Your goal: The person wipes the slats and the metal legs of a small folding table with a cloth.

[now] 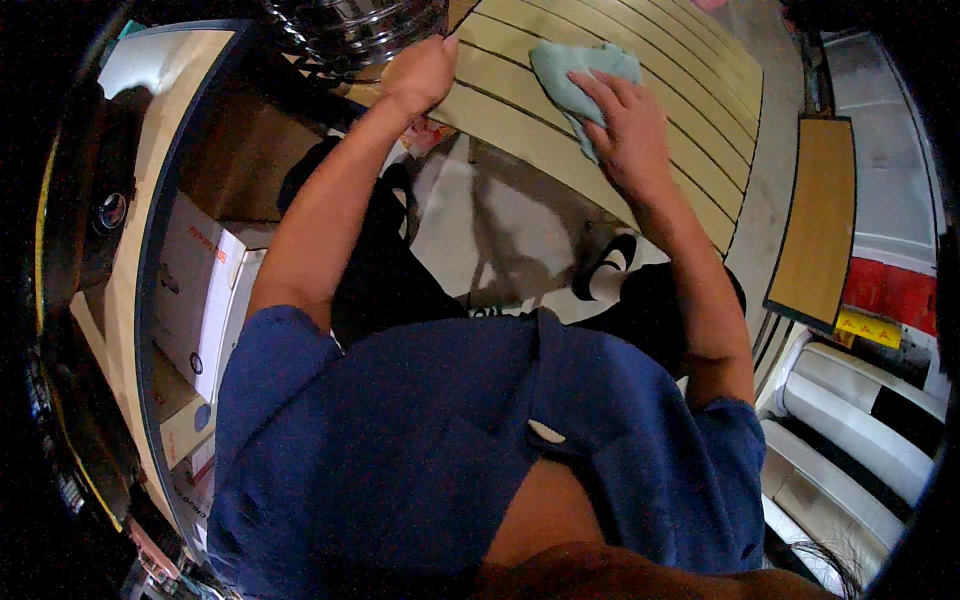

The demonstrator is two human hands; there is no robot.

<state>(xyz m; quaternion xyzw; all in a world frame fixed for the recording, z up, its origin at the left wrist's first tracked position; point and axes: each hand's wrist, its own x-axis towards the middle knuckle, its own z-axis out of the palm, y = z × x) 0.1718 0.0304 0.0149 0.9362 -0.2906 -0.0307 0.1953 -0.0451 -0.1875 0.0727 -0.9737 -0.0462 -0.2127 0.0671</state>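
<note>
A pale green cloth point(580, 85) lies bunched on the cream slatted tabletop point(690, 110). My right hand point(625, 125) presses on it from above, fingers over the fabric and pinning it to the slats. At the table's left edge my left hand point(420, 75) is closed in a loose fist. What its fingers grip is hidden from this view. Just beyond that hand stands a shiny ribbed metal vessel point(360, 35), partly cut off at the top.
To my left, an open shelf unit point(160, 190) holds white cardboard boxes point(205, 290). A brown padded board point(815, 220) stands at the right, close to white rolls or cylinders point(860, 395). My knees and shoes are under the table's near edge.
</note>
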